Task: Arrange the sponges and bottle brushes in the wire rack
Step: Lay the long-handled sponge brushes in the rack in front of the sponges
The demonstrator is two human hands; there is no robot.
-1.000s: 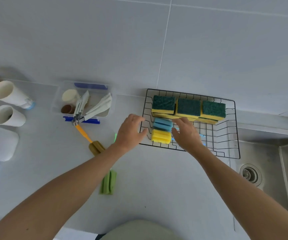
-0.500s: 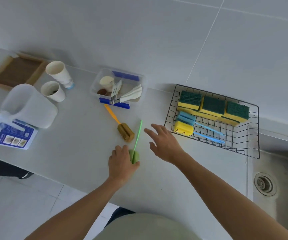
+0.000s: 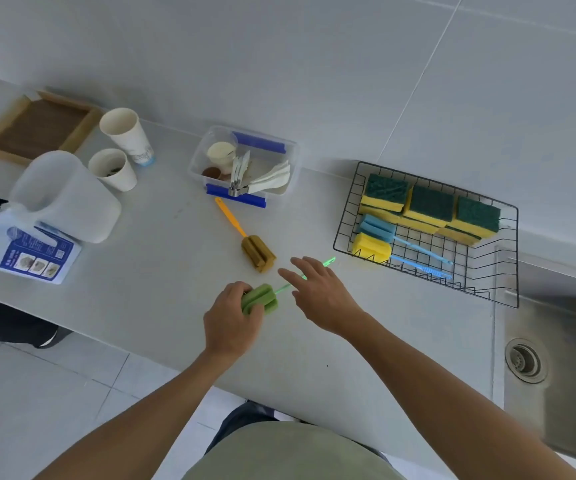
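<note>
The left hand [image 3: 231,322] grips the green brush [image 3: 258,299] by its ribbed foam head, near the counter's [image 3: 162,271] front edge. The right hand [image 3: 321,292], fingers spread wide, lies over the thin translucent handle. Bare counter separates them from the wire rack [image 3: 487,289], which holds three scourer sponges [image 3: 428,206] and two foam brushes [image 3: 374,240]. The orange brush [image 3: 257,252] lies nearby.

Thin black metal wire rack [image 3: 508,216] holds rough green-topped yellow foam sponges [image 3: 428,206]; the smooth matt grey counter [image 3: 162,258] meets a brushed steel sink [image 3: 563,341].
</note>
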